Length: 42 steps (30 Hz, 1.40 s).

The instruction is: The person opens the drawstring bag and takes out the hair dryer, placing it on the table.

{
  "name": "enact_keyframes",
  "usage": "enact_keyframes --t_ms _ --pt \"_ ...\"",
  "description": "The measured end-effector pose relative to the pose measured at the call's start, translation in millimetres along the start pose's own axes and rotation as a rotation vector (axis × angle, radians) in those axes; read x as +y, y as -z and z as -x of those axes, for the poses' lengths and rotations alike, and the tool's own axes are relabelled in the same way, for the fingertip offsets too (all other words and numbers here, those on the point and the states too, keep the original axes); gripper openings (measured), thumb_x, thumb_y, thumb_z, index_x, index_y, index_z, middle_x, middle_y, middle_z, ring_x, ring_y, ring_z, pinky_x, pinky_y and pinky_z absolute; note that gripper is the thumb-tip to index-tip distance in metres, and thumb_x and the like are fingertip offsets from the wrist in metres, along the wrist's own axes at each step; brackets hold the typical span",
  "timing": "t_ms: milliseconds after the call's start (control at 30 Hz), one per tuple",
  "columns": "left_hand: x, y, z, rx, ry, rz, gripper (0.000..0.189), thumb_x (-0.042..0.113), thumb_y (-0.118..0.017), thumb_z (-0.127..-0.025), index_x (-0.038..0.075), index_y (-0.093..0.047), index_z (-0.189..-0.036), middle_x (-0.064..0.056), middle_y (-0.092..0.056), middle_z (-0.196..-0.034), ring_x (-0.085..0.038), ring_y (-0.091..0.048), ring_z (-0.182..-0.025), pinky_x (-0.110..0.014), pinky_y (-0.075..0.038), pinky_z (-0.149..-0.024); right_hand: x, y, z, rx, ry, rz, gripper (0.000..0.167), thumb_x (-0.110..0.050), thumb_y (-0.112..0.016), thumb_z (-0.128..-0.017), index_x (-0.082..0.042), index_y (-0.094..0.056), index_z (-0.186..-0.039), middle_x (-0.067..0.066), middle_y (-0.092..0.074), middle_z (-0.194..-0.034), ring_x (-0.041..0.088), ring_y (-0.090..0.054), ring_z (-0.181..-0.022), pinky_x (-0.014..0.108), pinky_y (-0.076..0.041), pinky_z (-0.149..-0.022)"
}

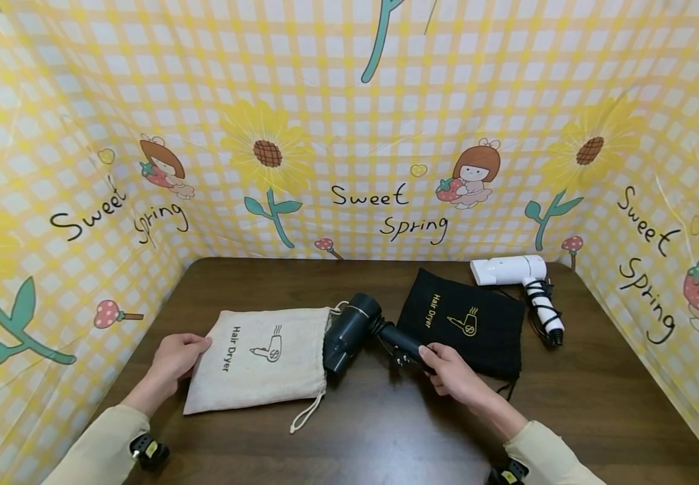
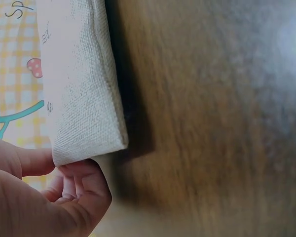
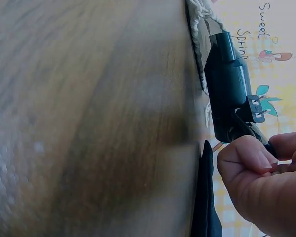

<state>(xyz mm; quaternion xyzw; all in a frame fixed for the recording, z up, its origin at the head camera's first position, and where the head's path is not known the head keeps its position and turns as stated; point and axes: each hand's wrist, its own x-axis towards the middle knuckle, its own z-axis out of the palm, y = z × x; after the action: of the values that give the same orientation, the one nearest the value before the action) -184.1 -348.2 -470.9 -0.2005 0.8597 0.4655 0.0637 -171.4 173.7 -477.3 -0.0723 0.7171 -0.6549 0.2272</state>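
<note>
A beige drawstring bag printed with "Hair Dryer" lies on the left half of the table. My left hand pinches its closed left end between thumb and fingers; the left wrist view shows the pinched cloth edge. At the bag's open right end is a dark hair dryer, its barrel beside the mouth and overlapping it in the head view. My right hand grips the end of the dryer's handle. In the right wrist view, the dryer's plug sticks out beside the barrel.
A black drawstring bag lies flat on the wooden table, just beyond my right hand. Behind it at the right rests a white hair dryer with its cord wound round the handle. Yellow checked cloth walls the table at back and sides.
</note>
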Motion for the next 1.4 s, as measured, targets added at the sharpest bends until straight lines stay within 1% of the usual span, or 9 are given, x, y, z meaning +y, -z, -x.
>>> enact_keyframes --t_ms 133,367,567,900,1000,1167,1267,1333,1400 --pt "0.8 0.2 -0.9 0.026 -0.006 -0.046 0.043 0.026 -0.059 -0.107 -0.013 -0.062 -0.126 -0.018 -0.065 -0.107 -0.025 -0.059 -0.087 -0.034 -0.052 -0.067 0.1 1.4 0.2 0.005 0.000 0.006 0.037 -0.029 -0.042 -0.116 0.008 -0.048 -0.119 0.006 -0.047 -0.083 0.010 -0.029 -0.057 0.022 -0.029 -0.052" --pt "1.5 1.2 -2.0 0.032 -0.004 -0.055 0.041 0.021 -0.061 -0.106 -0.014 -0.061 -0.128 -0.023 -0.065 -0.113 -0.026 -0.061 -0.090 -0.033 -0.053 -0.068 1.1 4.3 1.8 0.003 0.006 0.010 0.037 -0.029 -0.042 -0.116 0.007 -0.048 -0.119 0.006 -0.047 -0.083 0.010 -0.029 -0.057 0.022 -0.028 -0.052" --pt "2.3 4.2 -0.8 0.021 -0.015 -0.053 0.044 0.017 -0.060 -0.106 -0.016 -0.057 -0.134 -0.031 -0.061 -0.124 -0.031 -0.063 -0.099 -0.034 -0.055 -0.071 2.1 5.1 2.7 0.017 -0.005 0.002 0.036 -0.028 -0.042 -0.116 0.008 -0.048 -0.120 0.006 -0.048 -0.083 0.010 -0.030 -0.057 0.022 -0.028 -0.051" --pt "0.5 2.1 -0.2 -0.006 -0.015 -0.049 0.048 0.013 -0.059 -0.104 -0.013 -0.051 -0.143 -0.034 -0.053 -0.137 -0.037 -0.060 -0.110 -0.036 -0.056 -0.076 -0.5 6.3 5.2 0.015 -0.003 0.018 0.040 -0.031 -0.043 -0.116 0.008 -0.047 -0.121 0.006 -0.047 -0.083 0.011 -0.030 -0.058 0.023 -0.029 -0.052" --pt "1.4 2.1 -0.2 -0.001 -0.031 -0.072 0.048 0.009 -0.058 -0.102 -0.012 -0.050 -0.144 -0.035 -0.052 -0.139 -0.041 -0.058 -0.114 -0.040 -0.056 -0.079 0.1 7.1 5.7 0.014 -0.003 0.014 0.039 -0.031 -0.042 -0.116 0.008 -0.047 -0.120 0.006 -0.047 -0.083 0.011 -0.029 -0.057 0.023 -0.029 -0.052" --pt "2.1 2.2 -2.8 0.030 -0.052 -0.123 0.048 0.007 -0.058 -0.100 -0.011 -0.051 -0.143 -0.036 -0.049 -0.142 -0.046 -0.053 -0.120 -0.052 -0.051 -0.091 1.5 7.9 5.9 0.013 0.004 0.013 0.039 -0.031 -0.042 -0.116 0.008 -0.047 -0.120 0.006 -0.047 -0.083 0.011 -0.029 -0.056 0.023 -0.029 -0.052" --pt "2.2 2.5 -4.2 0.057 -0.086 -0.164 0.047 0.006 -0.057 -0.098 -0.011 -0.054 -0.141 -0.035 -0.054 -0.138 -0.045 -0.054 -0.117 -0.050 -0.051 -0.089 1.7 8.4 6.4 0.011 0.002 0.013 0.039 -0.031 -0.042 -0.116 0.008 -0.047 -0.121 0.006 -0.047 -0.083 0.012 -0.029 -0.056 0.024 -0.029 -0.051" --pt "2.6 2.9 -4.3 0.083 -0.142 -0.212 0.045 0.005 -0.056 -0.095 -0.010 -0.057 -0.138 -0.031 -0.061 -0.126 -0.042 -0.058 -0.107 -0.046 -0.051 -0.081 1.3 8.9 6.9 0.009 -0.003 0.011 0.040 -0.031 -0.042 -0.116 0.008 -0.047 -0.122 0.006 -0.047 -0.084 0.012 -0.029 -0.056 0.024 -0.029 -0.052" --pt "5.0 1.9 -2.7 0.108 -0.217 -0.277 0.044 0.005 -0.055 -0.092 -0.010 -0.060 -0.132 -0.026 -0.066 -0.110 -0.038 -0.059 -0.095 -0.042 -0.048 -0.074 0.7 9.8 7.7 0.007 -0.006 0.009 0.040 -0.032 -0.042 -0.116 0.008 -0.047 -0.122 0.006 -0.047 -0.084 0.012 -0.029 -0.056 0.024 -0.029 -0.052"
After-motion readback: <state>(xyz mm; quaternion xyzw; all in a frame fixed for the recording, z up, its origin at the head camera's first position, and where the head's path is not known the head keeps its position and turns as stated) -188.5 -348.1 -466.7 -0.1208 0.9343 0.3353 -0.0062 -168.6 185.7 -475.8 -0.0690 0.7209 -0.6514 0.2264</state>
